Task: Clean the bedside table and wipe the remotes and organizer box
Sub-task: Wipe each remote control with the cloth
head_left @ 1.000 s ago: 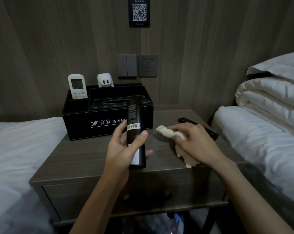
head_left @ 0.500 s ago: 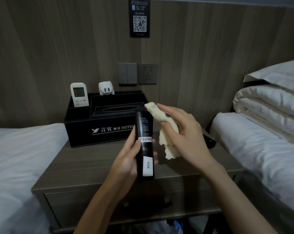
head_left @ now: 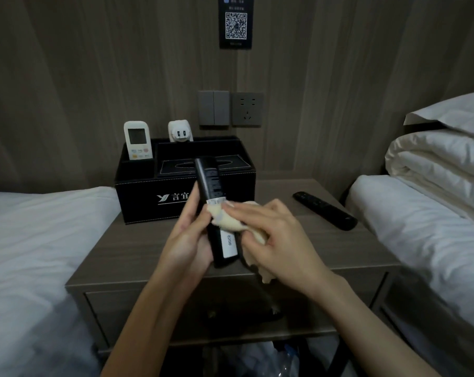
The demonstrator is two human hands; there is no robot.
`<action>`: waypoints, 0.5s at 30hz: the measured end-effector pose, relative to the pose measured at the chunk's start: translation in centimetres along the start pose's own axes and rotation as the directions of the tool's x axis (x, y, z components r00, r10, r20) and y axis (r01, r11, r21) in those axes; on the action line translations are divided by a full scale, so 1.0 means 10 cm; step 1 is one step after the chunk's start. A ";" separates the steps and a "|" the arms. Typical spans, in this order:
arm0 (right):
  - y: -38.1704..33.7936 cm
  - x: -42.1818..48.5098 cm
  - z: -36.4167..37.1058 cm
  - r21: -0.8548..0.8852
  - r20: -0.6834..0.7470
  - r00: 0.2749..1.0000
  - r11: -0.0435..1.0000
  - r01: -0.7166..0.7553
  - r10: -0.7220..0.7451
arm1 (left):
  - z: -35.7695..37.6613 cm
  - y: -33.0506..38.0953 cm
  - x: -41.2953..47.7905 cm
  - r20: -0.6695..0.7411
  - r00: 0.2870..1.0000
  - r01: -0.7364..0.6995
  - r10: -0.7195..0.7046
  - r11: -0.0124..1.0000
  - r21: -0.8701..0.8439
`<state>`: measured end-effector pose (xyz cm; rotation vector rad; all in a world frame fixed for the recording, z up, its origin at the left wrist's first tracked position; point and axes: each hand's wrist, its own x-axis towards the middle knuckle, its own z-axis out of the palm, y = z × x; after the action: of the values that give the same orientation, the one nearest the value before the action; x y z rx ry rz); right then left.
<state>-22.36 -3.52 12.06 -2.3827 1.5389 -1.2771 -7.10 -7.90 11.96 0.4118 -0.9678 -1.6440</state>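
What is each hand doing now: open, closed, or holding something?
Left hand: holds the remote.
Right hand: holds the cloth and presses it on the remote.

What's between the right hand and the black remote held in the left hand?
A cream cloth: the right hand presses it against the remote, which the left hand grips, as the head view shows.

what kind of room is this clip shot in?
Probably a hotel twin room: a left bed and a right bed flank the table, a logo-printed box sits on it, and a QR sign hangs on the wall.
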 end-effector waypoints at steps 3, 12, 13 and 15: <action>-0.02 -0.08 0.04 -0.019 0.065 0.997 0.999 0.046 -0.044 | -0.08 0.09 -0.01 -0.030 0.999 -0.035 0.035 0.999 -0.005; 0.07 -0.12 -0.02 0.020 -0.020 0.999 0.999 0.025 -0.024 | -0.17 0.23 0.01 -0.064 0.988 -0.145 0.144 0.989 -0.016; 0.05 -0.09 -0.06 0.041 -0.105 0.994 0.999 0.015 -0.011 | -0.15 0.22 0.00 -0.057 0.988 -0.141 0.141 0.990 -0.009; 0.01 -0.01 -0.15 0.067 -0.229 0.973 0.998 -0.007 0.022 | -0.07 0.18 -0.03 -0.036 0.992 -0.124 0.125 0.992 0.008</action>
<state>-23.48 -2.95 12.97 -2.2467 1.5371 -1.6228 -5.35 -7.97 12.83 0.3762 -0.9523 -1.5168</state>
